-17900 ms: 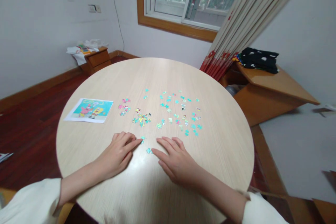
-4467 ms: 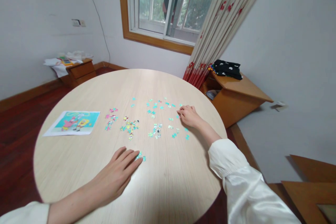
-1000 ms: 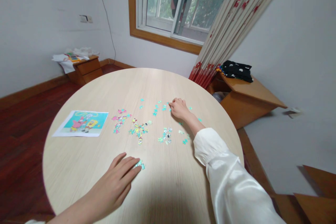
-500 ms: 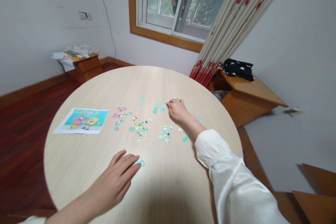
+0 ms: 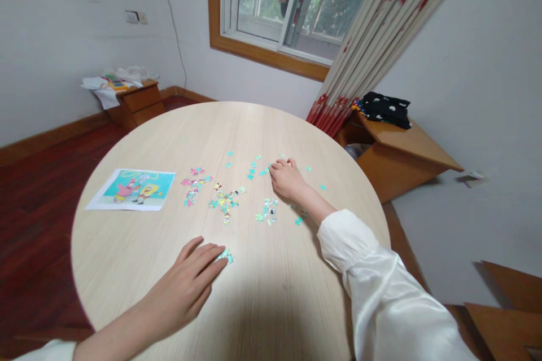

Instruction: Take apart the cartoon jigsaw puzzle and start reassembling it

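Note:
On the round table lie loose jigsaw puzzle pieces in small groups. My left hand rests near the front with fingers stretched out, its fingertips on a small joined cluster of teal pieces. Farther back, my right hand bends its fingers down to the tabletop beside some teal pieces. Whatever is under its fingertips is hidden. Between the hands lie a yellow and teal group, a pink group and a pale green and white group.
A printed cartoon picture lies at the table's left. Single teal pieces are scattered around my right forearm. Beyond the table stand a small wooden cabinet, a curtain and a tilted wooden cabinet with black cloth on it.
The view has shifted slightly. My right hand stays by the teal pieces with its fingers a little more bent, and my left hand remains on its cluster.

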Demonstrator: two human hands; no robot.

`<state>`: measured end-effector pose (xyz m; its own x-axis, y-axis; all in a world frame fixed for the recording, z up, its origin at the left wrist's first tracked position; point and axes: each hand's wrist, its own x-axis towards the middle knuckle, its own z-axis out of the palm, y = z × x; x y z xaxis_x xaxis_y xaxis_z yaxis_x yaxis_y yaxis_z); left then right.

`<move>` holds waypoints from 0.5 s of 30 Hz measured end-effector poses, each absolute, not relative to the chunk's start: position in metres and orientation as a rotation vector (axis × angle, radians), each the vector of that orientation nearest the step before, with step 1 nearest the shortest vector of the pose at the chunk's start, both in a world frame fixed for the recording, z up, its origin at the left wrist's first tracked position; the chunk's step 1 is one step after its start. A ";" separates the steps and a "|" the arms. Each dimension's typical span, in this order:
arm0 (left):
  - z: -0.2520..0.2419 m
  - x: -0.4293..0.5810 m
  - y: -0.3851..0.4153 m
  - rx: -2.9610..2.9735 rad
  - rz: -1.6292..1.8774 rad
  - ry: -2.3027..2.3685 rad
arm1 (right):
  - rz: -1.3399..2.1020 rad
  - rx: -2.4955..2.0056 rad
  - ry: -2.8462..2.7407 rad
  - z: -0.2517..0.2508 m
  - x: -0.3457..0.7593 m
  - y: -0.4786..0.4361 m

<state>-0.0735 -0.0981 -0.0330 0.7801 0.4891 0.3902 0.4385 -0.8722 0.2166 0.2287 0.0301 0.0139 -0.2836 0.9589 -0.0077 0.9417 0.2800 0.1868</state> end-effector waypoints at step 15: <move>-0.028 -0.071 -0.097 2.879 0.712 0.709 | 0.049 1.501 2.719 0.014 0.235 -0.046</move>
